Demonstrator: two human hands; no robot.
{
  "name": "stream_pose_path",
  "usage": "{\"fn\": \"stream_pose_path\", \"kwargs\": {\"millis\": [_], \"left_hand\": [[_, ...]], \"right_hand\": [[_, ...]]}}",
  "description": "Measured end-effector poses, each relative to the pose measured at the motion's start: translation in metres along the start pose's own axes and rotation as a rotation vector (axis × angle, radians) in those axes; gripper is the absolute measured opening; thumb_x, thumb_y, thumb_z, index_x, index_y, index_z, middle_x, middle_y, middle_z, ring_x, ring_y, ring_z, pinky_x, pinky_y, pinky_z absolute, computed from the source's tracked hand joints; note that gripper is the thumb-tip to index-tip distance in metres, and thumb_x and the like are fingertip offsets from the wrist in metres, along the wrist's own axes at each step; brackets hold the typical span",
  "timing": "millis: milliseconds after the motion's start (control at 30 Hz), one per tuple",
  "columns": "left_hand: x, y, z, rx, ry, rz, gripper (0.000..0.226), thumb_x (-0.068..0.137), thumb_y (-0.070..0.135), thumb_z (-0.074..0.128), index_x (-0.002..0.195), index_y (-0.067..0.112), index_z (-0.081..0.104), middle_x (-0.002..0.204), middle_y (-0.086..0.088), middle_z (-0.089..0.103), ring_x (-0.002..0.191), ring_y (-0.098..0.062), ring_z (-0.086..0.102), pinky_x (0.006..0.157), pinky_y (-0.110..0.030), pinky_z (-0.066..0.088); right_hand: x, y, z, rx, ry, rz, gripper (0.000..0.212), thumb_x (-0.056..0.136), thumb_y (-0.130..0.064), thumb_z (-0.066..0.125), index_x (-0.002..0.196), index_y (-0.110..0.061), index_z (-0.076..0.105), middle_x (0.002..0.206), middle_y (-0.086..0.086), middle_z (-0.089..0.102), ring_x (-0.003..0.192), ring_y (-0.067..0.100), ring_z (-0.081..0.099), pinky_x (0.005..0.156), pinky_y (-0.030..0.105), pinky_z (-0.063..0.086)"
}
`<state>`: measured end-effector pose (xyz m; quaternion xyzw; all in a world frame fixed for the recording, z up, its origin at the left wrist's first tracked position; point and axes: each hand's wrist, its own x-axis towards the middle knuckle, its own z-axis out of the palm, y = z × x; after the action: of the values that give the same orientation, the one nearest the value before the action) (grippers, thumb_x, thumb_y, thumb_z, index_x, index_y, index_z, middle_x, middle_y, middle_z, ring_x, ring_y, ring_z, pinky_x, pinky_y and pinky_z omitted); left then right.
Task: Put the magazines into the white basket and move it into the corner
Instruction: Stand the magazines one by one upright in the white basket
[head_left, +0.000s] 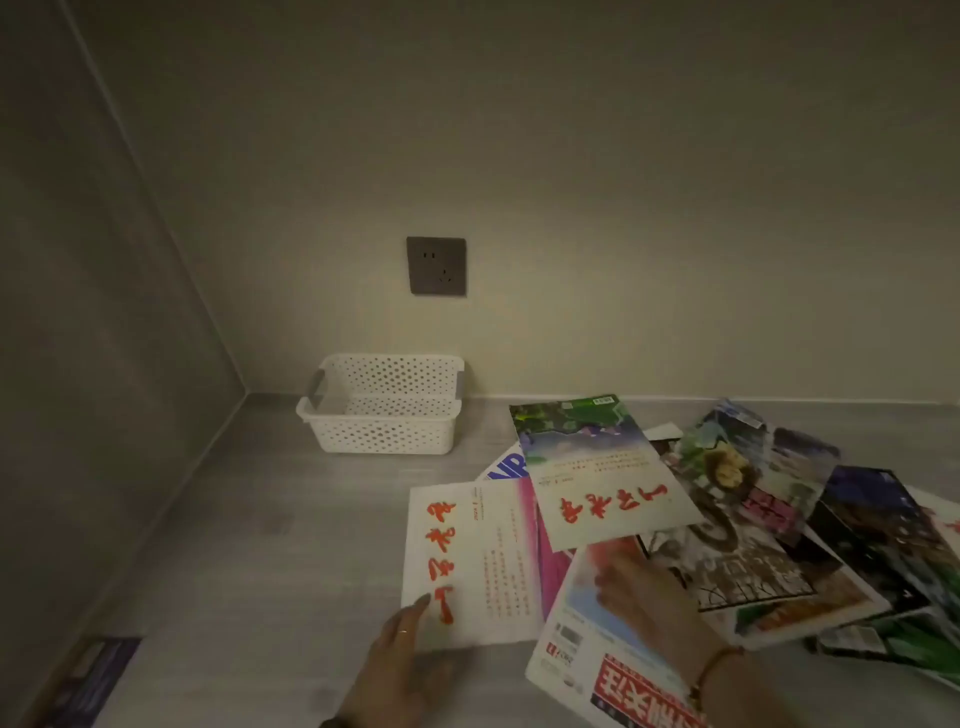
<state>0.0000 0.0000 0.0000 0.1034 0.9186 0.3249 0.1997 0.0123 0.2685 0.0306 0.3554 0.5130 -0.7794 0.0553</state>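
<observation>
A: Several magazines (737, 519) lie fanned right of the white basket (382, 405), nearer the person.
B: And the hands?
A: Left hand (400, 642) presses the white red-lettered magazine (467, 561) flat-fingered; right hand (644, 603) rests on the magazines, grip unclear.

You look at a white basket (382, 434) of smooth moulded plastic, its walls pierced with small holes. The magazines (597, 467) are printed paper, and the colourful covers have a slight sheen. The floor (234, 571) shows pale grey wood grain with a matt finish. The wall (623, 208) is matt paint, and the socket plate (436, 266) is smooth dark plastic.
</observation>
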Motion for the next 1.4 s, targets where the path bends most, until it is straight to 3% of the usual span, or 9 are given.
{"fn": "stream_pose_path", "kwargs": {"millis": [267, 400, 567, 667, 800, 1000, 1100, 1233, 1400], "left_hand": [[0.072, 0.002, -0.037, -0.144, -0.028, 0.224, 0.056, 0.085, 0.028, 0.057, 0.129, 0.039, 0.025, 0.136, 0.015, 0.034, 0.117, 0.003, 0.040, 0.096, -0.003, 0.027], [0.088, 0.013, -0.042, -0.170, -0.055, 0.284, 0.054, 0.086, 0.027, 0.056, 0.122, 0.048, 0.021, 0.132, 0.023, 0.032, 0.119, 0.006, 0.037, 0.093, -0.001, 0.024], [0.094, 0.036, -0.048, -0.217, -0.053, 0.339, 0.052, 0.085, 0.026, 0.056, 0.121, 0.047, 0.025, 0.128, 0.028, 0.033, 0.113, 0.016, 0.035, 0.083, 0.013, 0.021], [0.098, 0.058, -0.053, -0.229, -0.037, 0.408, 0.052, 0.086, 0.025, 0.056, 0.120, 0.047, 0.024, 0.125, 0.034, 0.031, 0.115, 0.018, 0.033, 0.083, 0.012, 0.022], [0.109, 0.097, -0.061, -0.212, 0.049, 0.493, 0.057, 0.086, 0.024, 0.056, 0.116, 0.055, 0.019, 0.123, 0.040, 0.026, 0.112, 0.032, 0.025, 0.085, 0.013, 0.019], [0.131, 0.152, -0.088, -0.122, 0.331, 0.576, 0.085, 0.074, 0.040, 0.066, 0.129, 0.053, 0.002, 0.147, 0.021, 0.011, 0.138, -0.003, 0.009, 0.113, -0.025, 0.013], [0.134, 0.160, -0.104, -0.253, 0.341, 0.530, 0.056, 0.073, 0.040, 0.067, 0.123, 0.037, 0.042, 0.133, 0.001, 0.051, 0.126, -0.017, 0.045, 0.102, -0.036, 0.042], [0.128, 0.142, -0.117, -0.538, 0.356, 0.417, 0.010, 0.080, 0.024, 0.062, 0.080, 0.034, 0.061, 0.081, 0.012, 0.072, 0.078, -0.007, 0.069, 0.062, -0.026, 0.058], [0.134, 0.110, -0.163, -0.826, 0.384, 0.276, 0.006, 0.081, 0.024, 0.059, 0.082, 0.030, 0.058, 0.081, 0.014, 0.067, 0.066, -0.002, 0.069, 0.048, -0.017, 0.053]], "right_hand": [[0.056, -0.010, 0.025, 0.251, 0.253, 0.085, 0.020, 0.088, -0.003, 0.049, 0.069, -0.007, 0.048, 0.056, 0.009, 0.050, 0.057, 0.020, 0.043, 0.052, 0.029, 0.044], [0.068, -0.014, 0.030, 0.256, 0.366, 0.024, 0.007, 0.089, -0.005, 0.049, 0.084, -0.002, 0.051, 0.068, 0.013, 0.050, 0.063, 0.024, 0.047, 0.072, 0.039, 0.049], [0.066, -0.026, 0.025, -0.294, 0.600, -0.241, 0.023, 0.087, -0.001, 0.047, 0.108, 0.009, 0.051, 0.102, 0.028, 0.062, 0.088, 0.036, 0.059, 0.067, 0.036, 0.047], [0.050, -0.047, 0.006, -0.551, 0.561, -0.446, 0.017, 0.088, -0.002, 0.047, 0.105, 0.000, 0.050, 0.095, 0.019, 0.063, 0.083, 0.032, 0.061, 0.072, 0.039, 0.051], [0.024, -0.098, -0.030, -0.813, 0.558, -0.645, 0.008, 0.090, -0.008, 0.046, 0.084, -0.011, 0.050, 0.072, 0.005, 0.061, 0.059, 0.017, 0.058, 0.047, 0.025, 0.044], [-0.027, -0.201, -0.010, -1.219, 0.380, -1.061, 0.018, 0.089, -0.014, 0.050, 0.074, -0.023, 0.046, 0.055, -0.006, 0.054, 0.049, 0.008, 0.049, 0.044, 0.022, 0.033], [-0.043, -0.231, 0.029, -1.362, 0.284, -1.167, 0.016, 0.087, -0.023, 0.050, 0.074, -0.031, 0.046, 0.056, -0.012, 0.055, 0.053, 0.007, 0.052, 0.048, 0.022, 0.035], [-0.043, -0.244, 0.070, -1.278, 0.262, -1.315, 0.004, 0.083, -0.029, 0.058, 0.085, -0.030, 0.060, 0.073, -0.007, 0.067, 0.070, 0.019, 0.062, 0.065, 0.035, 0.049], [-0.002, -0.220, 0.106, -0.931, 0.224, -1.090, 0.073, 0.075, -0.016, 0.071, 0.137, -0.015, 0.031, 0.141, 0.010, 0.040, 0.127, 0.025, 0.039, 0.108, 0.046, 0.033]]}}
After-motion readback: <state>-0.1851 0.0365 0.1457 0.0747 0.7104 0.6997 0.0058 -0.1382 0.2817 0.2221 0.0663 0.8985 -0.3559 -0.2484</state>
